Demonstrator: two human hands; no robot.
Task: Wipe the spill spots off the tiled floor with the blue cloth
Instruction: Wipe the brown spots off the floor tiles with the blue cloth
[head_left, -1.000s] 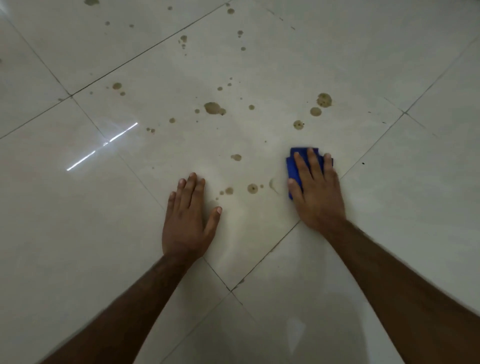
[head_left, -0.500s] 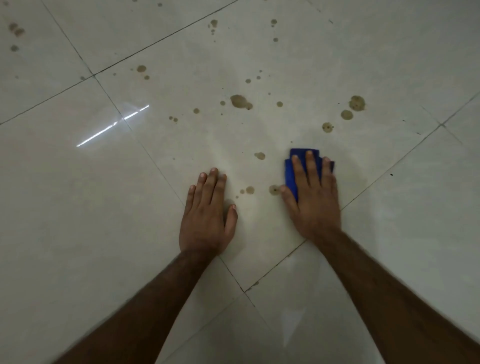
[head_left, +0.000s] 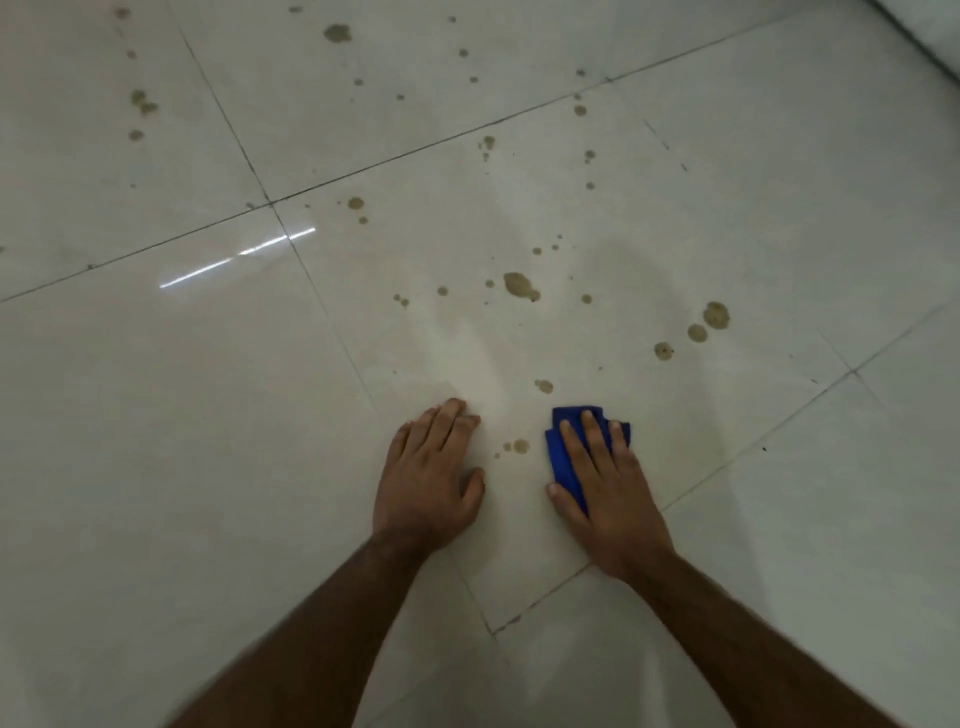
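Note:
My right hand (head_left: 605, 493) lies flat on the folded blue cloth (head_left: 563, 457) and presses it onto the pale tiled floor (head_left: 208, 467). The cloth shows beyond and left of my fingers. My left hand (head_left: 428, 478) rests flat on the tile a little to the left, fingers straight. Two small brown spill spots (head_left: 517, 446) lie between the hands. Another spot (head_left: 544, 386) sits just beyond the cloth. A larger blotch (head_left: 521, 286) and three spots (head_left: 696, 332) lie farther off, and several more are scattered across the far tiles.
Dark grout lines (head_left: 291, 244) cross the glossy floor diagonally. A bright light reflection (head_left: 234, 260) shines at the left. A pale raised edge (head_left: 930, 36) shows in the top right corner.
The cloth under my right hand slid left over a spot that lay beside my thumb. My view tilted up, so both hands sit lower in frame and more far tiles show.

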